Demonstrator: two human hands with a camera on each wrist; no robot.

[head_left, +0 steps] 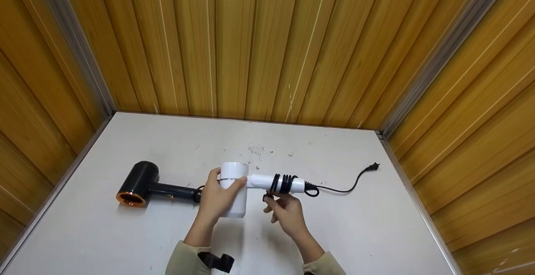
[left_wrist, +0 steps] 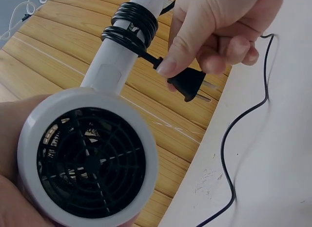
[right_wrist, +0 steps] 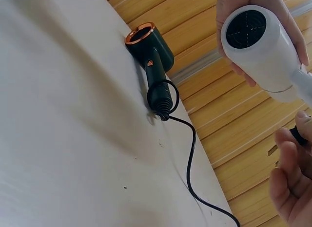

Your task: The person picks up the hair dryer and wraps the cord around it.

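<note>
My left hand [head_left: 216, 199] grips the barrel of a white hair dryer [head_left: 235, 204], held above the table with its handle pointing right. The dryer's round, dark intake grille [left_wrist: 92, 161] faces the left wrist camera. Black cord [left_wrist: 134, 23] is wound in several turns round the handle. Just below the handle, my right hand [head_left: 288, 214] pinches the black two-pin plug [left_wrist: 187, 83] at the cord's loose end between thumb and fingers. Its metal prongs stick out free. The right wrist view shows the right hand [right_wrist: 292, 183] only partly, at its right edge.
A dark hair dryer [head_left: 140, 183] with a copper-coloured rim lies on the white table [head_left: 125, 241] to the left. Its thin cord [right_wrist: 192, 159] runs along the table. Another black plug [head_left: 373, 166] lies at the right. Wood-patterned panels [head_left: 234, 49] enclose the table's back and sides.
</note>
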